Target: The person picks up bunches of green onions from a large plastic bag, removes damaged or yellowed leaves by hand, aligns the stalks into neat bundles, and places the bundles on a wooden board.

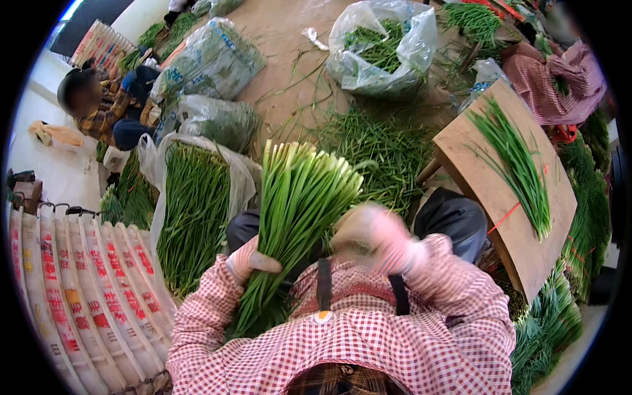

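Note:
My gloved left hand (254, 261) grips a large bunch of green leafy stalks, perhaps garlic chives (298, 197), with the pale cut ends upward and the leaves down toward my lap. My gloved right hand (380, 237) is motion-blurred just right of the bunch, over my lap; its finger pose does not show clearly. A smaller bunch of the same stalks (518, 168) lies on a wooden board (558, 197) at my right, near a red tie (504, 217). At my left, an open clear plastic bag (160, 212) holds many upright-packed stalks (195, 212).
Loose leaves (380, 153) cover the floor ahead, before an open plastic bag of greens (340, 74). Filled bags (217, 64) stand ahead left, beside a seated person (106, 108). Another person (553, 79) is at upper right. A white slatted basket (89, 296) stands left; bunches (548, 316) lie lower right.

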### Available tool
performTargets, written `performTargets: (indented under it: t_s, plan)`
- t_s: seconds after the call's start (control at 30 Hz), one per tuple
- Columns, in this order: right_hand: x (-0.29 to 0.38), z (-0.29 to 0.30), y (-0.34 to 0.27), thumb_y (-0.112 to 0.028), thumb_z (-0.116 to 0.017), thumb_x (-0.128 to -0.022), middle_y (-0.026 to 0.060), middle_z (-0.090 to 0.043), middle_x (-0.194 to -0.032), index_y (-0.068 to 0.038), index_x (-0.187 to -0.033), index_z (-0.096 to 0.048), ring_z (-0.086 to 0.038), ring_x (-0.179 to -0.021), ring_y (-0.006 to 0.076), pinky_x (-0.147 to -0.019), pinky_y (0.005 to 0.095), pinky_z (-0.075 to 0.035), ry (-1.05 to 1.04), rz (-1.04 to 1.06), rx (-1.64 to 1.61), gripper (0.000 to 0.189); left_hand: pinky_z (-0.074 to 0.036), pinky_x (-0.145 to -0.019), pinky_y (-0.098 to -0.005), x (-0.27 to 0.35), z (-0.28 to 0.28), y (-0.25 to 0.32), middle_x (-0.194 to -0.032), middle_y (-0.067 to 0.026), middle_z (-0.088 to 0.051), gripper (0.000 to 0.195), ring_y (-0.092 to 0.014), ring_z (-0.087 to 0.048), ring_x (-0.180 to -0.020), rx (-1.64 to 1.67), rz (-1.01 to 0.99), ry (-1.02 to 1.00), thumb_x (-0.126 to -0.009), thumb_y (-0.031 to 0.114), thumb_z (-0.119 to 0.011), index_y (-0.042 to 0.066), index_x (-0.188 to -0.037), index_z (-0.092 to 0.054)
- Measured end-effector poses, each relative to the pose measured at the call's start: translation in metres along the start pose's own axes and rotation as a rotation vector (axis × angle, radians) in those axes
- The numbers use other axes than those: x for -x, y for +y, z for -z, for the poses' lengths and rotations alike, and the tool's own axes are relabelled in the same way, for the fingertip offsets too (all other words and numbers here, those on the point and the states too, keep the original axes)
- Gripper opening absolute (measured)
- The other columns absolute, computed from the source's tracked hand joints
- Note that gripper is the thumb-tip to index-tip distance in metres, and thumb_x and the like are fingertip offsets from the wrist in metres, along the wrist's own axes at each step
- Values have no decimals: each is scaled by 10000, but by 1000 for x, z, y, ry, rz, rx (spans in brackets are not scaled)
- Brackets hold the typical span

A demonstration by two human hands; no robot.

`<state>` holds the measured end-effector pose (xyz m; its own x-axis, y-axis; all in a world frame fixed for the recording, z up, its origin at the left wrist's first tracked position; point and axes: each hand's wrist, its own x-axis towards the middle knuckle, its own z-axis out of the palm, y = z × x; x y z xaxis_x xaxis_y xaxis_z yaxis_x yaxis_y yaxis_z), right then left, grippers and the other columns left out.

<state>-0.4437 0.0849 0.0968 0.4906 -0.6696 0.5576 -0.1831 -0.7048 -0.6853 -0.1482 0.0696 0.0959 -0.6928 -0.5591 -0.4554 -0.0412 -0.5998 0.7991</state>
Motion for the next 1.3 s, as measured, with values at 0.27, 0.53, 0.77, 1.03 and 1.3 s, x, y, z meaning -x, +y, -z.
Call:
performTargets:
  t_s: [0.27,0.53,0.77,1.03,1.3]
  plan:
    - [40,16,25,-297,-777,-769,151,-594,-1134,-18,-1260,-562,-574,-1075,254,-941,349,-444,210,-500,-225,604,-420,-1016,-365,4,-43,-58,-1280,-89,-594,810,-208,-551,-1167,106,105,31,-625,127,-825,28,-1355,-488]
    - [35,17,30,-202,-737,-824,103,-659,-918,-16,-1085,-680,-623,-875,212,-808,329,-483,356,-532,-301,325,-407,-1028,-353,-10,-64,-67,-1278,-74,-581,810,-200,-541,-1165,39,-72,76,-637,55,-783,38,-1376,-452]
    - [13,40,58,-99,-669,-842,48,-654,-826,-23,-908,-681,-594,-782,128,-726,279,-485,504,-593,-225,102,-363,-1069,-352,2,-75,-62,-1344,-81,-521,899,-198,-481,-1237,29,-12,201,-644,19,-797,48,-1429,-359]
    - [-8,134,71,-303,-774,-748,139,-583,-1157,-105,-1074,-643,-530,-1099,345,-929,457,-439,275,-374,145,403,-404,-1039,-344,4,-78,-70,-1315,-77,-535,893,-183,-507,-1207,160,-64,345,-664,-16,-811,41,-1422,-343]
    - [-9,9,63,-256,-736,-765,99,-617,-1114,-129,-888,-708,-544,-1126,374,-958,495,-431,-40,-39,314,180,-384,-1057,-349,5,-68,-76,-1324,-66,-532,878,-188,-503,-1212,115,-27,299,-655,-49,-783,55,-1421,-367]
